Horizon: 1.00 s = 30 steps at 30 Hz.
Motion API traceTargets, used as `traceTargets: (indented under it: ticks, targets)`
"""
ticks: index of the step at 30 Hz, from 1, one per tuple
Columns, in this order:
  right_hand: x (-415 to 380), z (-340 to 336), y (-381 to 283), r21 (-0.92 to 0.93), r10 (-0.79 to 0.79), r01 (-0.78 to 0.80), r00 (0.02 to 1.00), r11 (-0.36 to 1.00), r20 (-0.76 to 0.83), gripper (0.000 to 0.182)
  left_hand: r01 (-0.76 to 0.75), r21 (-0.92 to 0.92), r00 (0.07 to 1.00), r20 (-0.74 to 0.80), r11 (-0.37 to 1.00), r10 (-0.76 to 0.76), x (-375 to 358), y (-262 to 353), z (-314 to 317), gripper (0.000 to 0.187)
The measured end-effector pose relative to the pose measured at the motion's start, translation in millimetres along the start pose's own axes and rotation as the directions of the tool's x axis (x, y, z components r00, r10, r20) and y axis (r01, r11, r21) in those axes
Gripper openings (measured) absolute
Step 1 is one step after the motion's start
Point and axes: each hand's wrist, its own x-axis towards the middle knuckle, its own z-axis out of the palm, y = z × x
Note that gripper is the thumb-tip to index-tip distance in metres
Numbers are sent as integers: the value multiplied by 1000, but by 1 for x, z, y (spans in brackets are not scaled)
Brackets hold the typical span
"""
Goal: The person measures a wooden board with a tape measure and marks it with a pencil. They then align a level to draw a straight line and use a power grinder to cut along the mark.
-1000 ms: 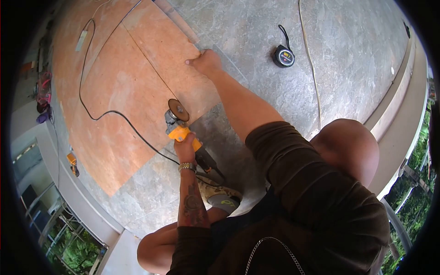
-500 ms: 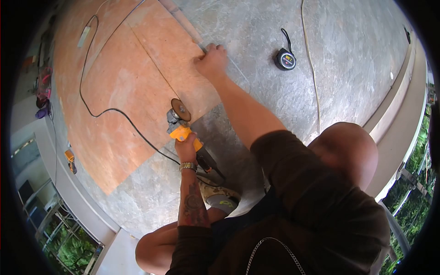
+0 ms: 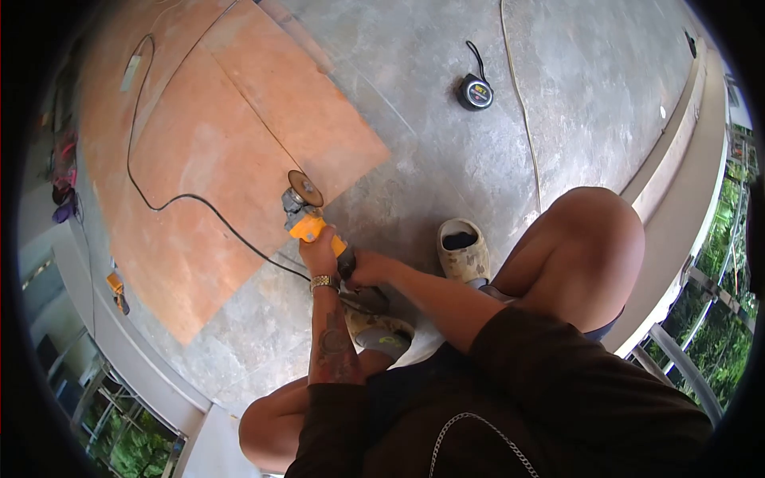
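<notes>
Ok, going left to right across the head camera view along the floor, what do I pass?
Small yellow tool by the left edge → black cord across the orange board → angle grinder, gripped by the left hand and right hand → tan shoe → thin pale cord.

We look from one head-worn camera, facing steeply down at the floor [image 3: 478, 159]. Our own arms and knees sit close below the lens.
</notes>
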Motion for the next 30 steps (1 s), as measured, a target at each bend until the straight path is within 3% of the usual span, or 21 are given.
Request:
traceTargets:
  ticks: [1,3,6,10,22,30]
  targets:
    - [-1,12,5,9,1,-1,1000,1000,-3,59,-7,9,1000,4,1000,7,-1,0,0,21]
    - [-3,25,9,-109,-112,73,907,991,-406,69,-11,7,1000,11,1000,11,-3,-2,-3,21]
    - [-2,31,10,5,-147,164,895,986,-422,71,-11,10,1000,9,1000,11,0,-2,-3,21]
    - [-6,36,8,25,-144,176,872,984,-467,71,44,-20,999,15,999,-43,-5,1,-1,27]
    - [6,38,19,-3,-171,194,860,981,-481,69,-60,40,998,-2,997,60,3,-13,-5,24]
    - [6,34,16,-25,-166,177,854,984,-494,67,-3,33,1000,-19,999,4,4,-8,-1,27]
